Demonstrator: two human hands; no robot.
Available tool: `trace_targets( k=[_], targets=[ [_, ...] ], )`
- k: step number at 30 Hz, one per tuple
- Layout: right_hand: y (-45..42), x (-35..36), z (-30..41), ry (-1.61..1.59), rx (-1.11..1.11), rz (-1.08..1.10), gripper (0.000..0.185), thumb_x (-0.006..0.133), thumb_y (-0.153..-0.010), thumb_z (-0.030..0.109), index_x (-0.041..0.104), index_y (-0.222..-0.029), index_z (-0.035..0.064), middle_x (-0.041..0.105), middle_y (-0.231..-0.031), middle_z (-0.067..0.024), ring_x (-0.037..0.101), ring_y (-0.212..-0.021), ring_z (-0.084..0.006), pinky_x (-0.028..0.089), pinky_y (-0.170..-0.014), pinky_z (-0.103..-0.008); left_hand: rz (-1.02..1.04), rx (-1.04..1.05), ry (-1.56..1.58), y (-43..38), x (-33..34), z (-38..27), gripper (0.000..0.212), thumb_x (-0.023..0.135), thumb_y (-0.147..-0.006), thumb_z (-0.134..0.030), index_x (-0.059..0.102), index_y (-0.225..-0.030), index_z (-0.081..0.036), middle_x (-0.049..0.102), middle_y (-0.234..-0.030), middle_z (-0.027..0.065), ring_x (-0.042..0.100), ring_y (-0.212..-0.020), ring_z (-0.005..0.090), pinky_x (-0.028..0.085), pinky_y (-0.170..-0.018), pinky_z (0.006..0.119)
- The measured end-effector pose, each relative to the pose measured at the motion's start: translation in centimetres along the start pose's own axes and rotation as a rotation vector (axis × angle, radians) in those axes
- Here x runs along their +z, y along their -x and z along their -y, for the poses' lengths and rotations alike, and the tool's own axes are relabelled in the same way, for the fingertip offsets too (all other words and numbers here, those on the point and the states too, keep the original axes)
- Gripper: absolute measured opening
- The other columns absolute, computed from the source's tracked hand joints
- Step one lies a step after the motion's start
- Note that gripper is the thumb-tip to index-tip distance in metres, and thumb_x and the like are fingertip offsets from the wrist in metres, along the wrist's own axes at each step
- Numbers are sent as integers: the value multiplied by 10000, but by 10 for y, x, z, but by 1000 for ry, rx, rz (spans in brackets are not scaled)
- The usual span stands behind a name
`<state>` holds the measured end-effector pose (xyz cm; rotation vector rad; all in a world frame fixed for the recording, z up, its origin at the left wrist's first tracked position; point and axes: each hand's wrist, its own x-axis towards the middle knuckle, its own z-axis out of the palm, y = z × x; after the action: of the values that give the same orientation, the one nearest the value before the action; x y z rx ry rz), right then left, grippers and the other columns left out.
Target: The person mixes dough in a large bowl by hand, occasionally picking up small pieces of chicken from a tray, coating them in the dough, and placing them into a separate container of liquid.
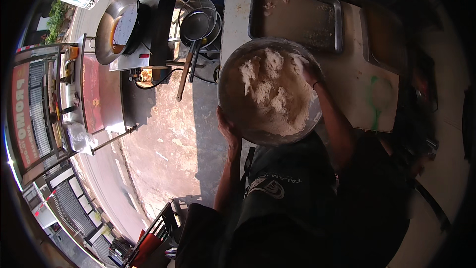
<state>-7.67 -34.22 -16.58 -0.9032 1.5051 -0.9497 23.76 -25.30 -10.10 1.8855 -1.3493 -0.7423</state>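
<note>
A large round metal bowl [232,96] in front of me holds pale flour [295,121]. Several lumpy, flour-coated pieces [274,60] lie on the flour, mostly towards the far side. My left hand [228,128] grips the bowl's near left rim, its fingers partly hidden by the wall. Reaching over the right side, my right hand [309,72] is inside the bowl with white-coated fingers among the flour. Whether those fingers hold a piece cannot be made out. A dark band circles the right wrist.
Behind the bowl, a rectangular metal tray [338,26] with wet residue rests on a worn white table [372,96]. Another tray [366,41] sits in shadow to its right. At left are long-handled strainers [197,26] and a wok [106,54] containing brownish liquid on a metal stand.
</note>
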Motion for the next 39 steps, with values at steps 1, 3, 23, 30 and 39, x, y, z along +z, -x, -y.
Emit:
trace_targets(
  k=[1, 3, 23, 30, 39],
  targets=[
    [-30, 17, 0, 10, 66, 85, 426, 386, -904, 320, 462, -1226, 52, 471, -1247, -103, 425, -1154, -218, 318, -963, -329, -17, 23, -13, 2, -1, 7, 414, 363, -903, -172, 377, -1246, 59, 434, -1233, 256, 419, -1156, 364, 336, -957, 382],
    [-62, 63, 27, 75, 296, 213, 500, 439, -860, 384, 448, -1251, 72, 427, -1295, -96, 379, -1191, -224, 273, -982, -358, -15, -64, -7, 2, -6, 3, 414, 371, -899, -169, 380, -1244, 59, 439, -1227, 256, 426, -1151, 358, 340, -955, 379],
    [-82, 125, 129, 1167, -442, 1186, 360, 450, -820, 368, 627, -971, 94, 621, -975, -130, 560, -928, -283, 399, -822, -382, -162, -62, 94, 7, 1, -5, 342, 416, -848, -90, 467, -1171, 10, 538, -1108, 223, 511, -1039, 371, 406, -856, 397],
    [-7, 251, 49, 1413, -302, 1493, 352, 416, -844, 292, 599, -1024, 51, 623, -956, -138, 575, -934, -288, 431, -809, -382, -140, -49, 148, 4, -4, 8, 348, 435, -844, -109, 463, -1176, -8, 547, -1078, 226, 527, -1001, 383, 431, -812, 416],
    [101, 163, 114, 2127, -200, 1466, 288, 465, -817, 221, 630, -989, 60, 621, -999, -126, 565, -981, -281, 427, -834, -399, -155, 137, 191, 2, 6, 15, 391, 429, -814, -25, 419, -1202, 21, 530, -1078, 240, 515, -990, 391, 413, -841, 415]
  ],
)
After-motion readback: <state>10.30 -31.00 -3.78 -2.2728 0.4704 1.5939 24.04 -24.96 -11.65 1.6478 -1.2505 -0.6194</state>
